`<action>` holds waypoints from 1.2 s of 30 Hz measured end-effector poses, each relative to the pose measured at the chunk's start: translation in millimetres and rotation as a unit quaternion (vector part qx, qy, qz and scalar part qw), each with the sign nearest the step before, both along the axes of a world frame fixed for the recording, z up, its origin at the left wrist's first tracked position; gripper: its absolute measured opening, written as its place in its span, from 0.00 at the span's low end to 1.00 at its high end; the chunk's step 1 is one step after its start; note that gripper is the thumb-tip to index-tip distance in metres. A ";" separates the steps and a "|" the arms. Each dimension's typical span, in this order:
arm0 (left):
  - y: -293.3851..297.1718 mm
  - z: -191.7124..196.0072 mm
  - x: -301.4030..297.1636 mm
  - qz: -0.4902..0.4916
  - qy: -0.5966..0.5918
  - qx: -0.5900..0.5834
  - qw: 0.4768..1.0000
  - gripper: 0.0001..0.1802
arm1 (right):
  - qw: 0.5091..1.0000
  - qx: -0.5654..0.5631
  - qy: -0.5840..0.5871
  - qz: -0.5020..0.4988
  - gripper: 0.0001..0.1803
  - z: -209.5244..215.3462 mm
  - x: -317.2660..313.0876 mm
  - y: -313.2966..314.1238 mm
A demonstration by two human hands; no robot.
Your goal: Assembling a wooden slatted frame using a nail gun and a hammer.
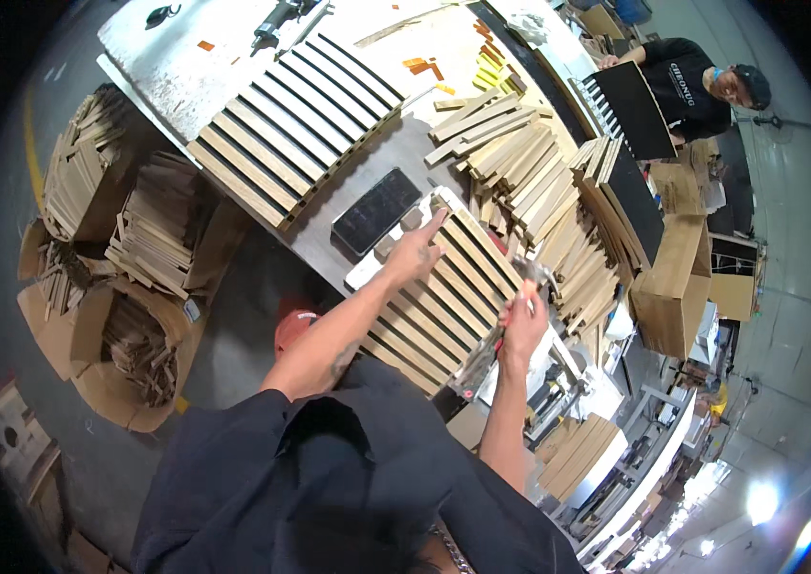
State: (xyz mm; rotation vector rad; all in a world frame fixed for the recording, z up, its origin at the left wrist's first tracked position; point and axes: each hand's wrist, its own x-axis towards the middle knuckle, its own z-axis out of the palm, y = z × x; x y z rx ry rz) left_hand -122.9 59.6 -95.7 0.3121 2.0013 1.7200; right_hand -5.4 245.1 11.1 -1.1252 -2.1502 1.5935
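Workshop bench (185, 67), pale and scuffed, carries a second slatted panel (295, 124), a loose heap of wood strips (520, 163) and a dark flat slab (377, 210). On the nearer slatted panel (444, 297) the left hand (417, 253) lies with fingers spread and pressing, apparently to steady it. The right hand (523, 325) is closed around a hand tool (496, 349) at the panel's right edge; motion blur hides the tool's type and tip.

Tool (482, 359) under right hand (523, 325) blurred — kind unclear; slat panel (444, 297) partly hidden by left hand (415, 253).
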 end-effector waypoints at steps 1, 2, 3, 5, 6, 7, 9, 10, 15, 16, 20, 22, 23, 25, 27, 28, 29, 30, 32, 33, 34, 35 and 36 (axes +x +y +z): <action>0.5 -6.0 -5.1 -0.026 0.002 -0.032 0.999 0.42 | 0.998 -0.029 -0.010 -0.054 0.08 -5.8 8.0 7.2; 1.6 -15.3 -9.3 -0.025 0.004 -0.032 0.999 0.42 | 0.998 -0.029 -0.008 -0.053 0.08 -12.0 15.7 16.8; 3.0 -25.3 -12.6 -0.042 0.022 -0.022 0.999 0.43 | 0.993 -0.082 -0.004 -0.086 0.08 -17.7 23.3 27.8; 3.3 -27.7 -16.4 -0.063 0.041 -0.012 0.997 0.44 | 0.979 -0.147 0.009 -0.140 0.07 -24.5 34.9 46.5; 3.8 -23.0 -17.7 -0.077 0.024 -0.017 0.997 0.44 | 0.979 -0.146 0.011 -0.144 0.07 -28.0 40.0 56.2; 3.0 -21.2 -19.4 -0.088 0.007 -0.023 0.996 0.44 | 0.972 -0.154 0.025 -0.177 0.07 -31.4 42.0 63.8; 4.3 -21.3 -21.8 -0.091 0.009 -0.030 0.995 0.44 | 0.964 -0.135 0.032 -0.228 0.07 -39.2 42.3 73.7; 5.0 -21.9 -22.2 -0.094 0.009 -0.037 0.995 0.44 | 0.963 -0.135 0.033 -0.229 0.07 -44.0 42.1 74.8; 2.9 -22.2 -23.5 -0.100 -0.001 -0.009 0.995 0.44 | 0.968 -0.166 -0.007 -0.186 0.06 -54.0 42.0 77.0; 3.0 -23.1 -23.7 -0.093 0.002 -0.006 0.996 0.44 | 0.961 -0.168 0.007 -0.218 0.06 -56.3 41.9 78.4; 1.6 -23.1 -24.8 -0.106 -0.023 -0.031 0.994 0.45 | 0.979 -0.154 -0.029 -0.134 0.06 -54.7 43.2 77.9; -0.6 -28.4 -25.8 -0.090 0.011 0.020 0.996 0.45 | 0.973 -0.174 -0.023 -0.152 0.06 -55.7 43.5 82.1; 1.6 -30.0 -25.2 -0.089 0.011 0.021 0.996 0.45 | 0.970 -0.164 0.000 -0.182 0.07 -58.9 44.8 80.8; 5.7 -20.5 -25.6 -0.100 -0.023 -0.043 0.994 0.45 | 0.968 -0.195 0.010 -0.157 0.09 -57.9 49.9 81.1; 0.0 -25.3 -25.6 -0.091 -0.006 -0.016 0.996 0.44 | 0.973 -0.183 -0.006 -0.141 0.09 -52.4 50.8 80.7; -2.8 -28.1 -24.8 -0.081 0.011 0.010 0.997 0.44 | 0.977 -0.172 -0.022 -0.123 0.10 -48.4 50.1 78.6; -3.3 -30.2 -22.3 -0.079 0.010 0.009 0.997 0.44 | 0.977 -0.169 -0.007 -0.132 0.08 -46.8 50.7 73.2; -2.3 -26.0 -21.6 -0.069 0.009 0.014 0.997 0.42 | 0.977 -0.168 -0.006 -0.133 0.08 -48.3 51.5 73.5; -4.1 -18.8 -13.3 -0.058 0.006 0.018 0.998 0.41 | 0.956 -0.183 0.026 -0.228 0.07 -52.6 55.0 71.9; -9.0 -7.1 -4.7 -0.023 -0.007 0.020 1.000 0.39 | 0.951 -0.194 0.039 -0.237 0.06 -51.9 58.8 67.8; -13.4 3.7 5.0 0.015 -0.022 0.022 0.999 0.38 | 0.951 -0.195 0.036 -0.236 0.06 -50.6 64.2 63.2; -15.8 8.6 13.8 0.034 0.007 -0.006 0.999 0.35 | 0.953 -0.201 0.042 -0.224 0.06 -49.7 71.0 57.9; -19.2 1.2 21.8 0.039 0.002 -0.009 0.999 0.35 | 0.954 -0.207 0.046 -0.209 0.05 -47.2 76.6 53.1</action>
